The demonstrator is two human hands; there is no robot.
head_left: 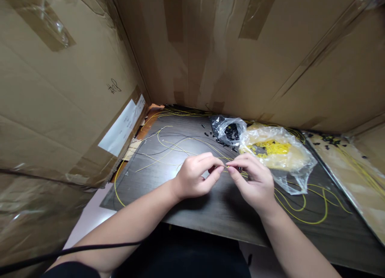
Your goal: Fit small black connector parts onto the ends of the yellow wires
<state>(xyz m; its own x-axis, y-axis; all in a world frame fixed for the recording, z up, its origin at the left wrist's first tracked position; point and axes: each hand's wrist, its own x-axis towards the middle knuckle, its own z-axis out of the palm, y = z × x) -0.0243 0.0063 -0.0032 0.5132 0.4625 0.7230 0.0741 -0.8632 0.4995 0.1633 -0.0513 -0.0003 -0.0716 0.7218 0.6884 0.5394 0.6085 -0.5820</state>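
Over the dark table (210, 212), my left hand (195, 175) and my right hand (254, 181) meet almost fingertip to fingertip. Each one pinches with thumb and index finger. A tiny bit of yellow shows in the narrow gap at the right fingertips; it looks like the end of a thin yellow cable, and most of it is hidden. What the left fingertips pinch is too small to make out. A loop of yellow cable (319, 222) lies beside my right wrist.
Behind my right hand lie a clear bag of small yellow parts (276, 147) and a bag of small black parts (231, 131). Loose yellow cables (161, 141) cross the table's left side. Tall cardboard walls (192, 61) stand behind and to the left.
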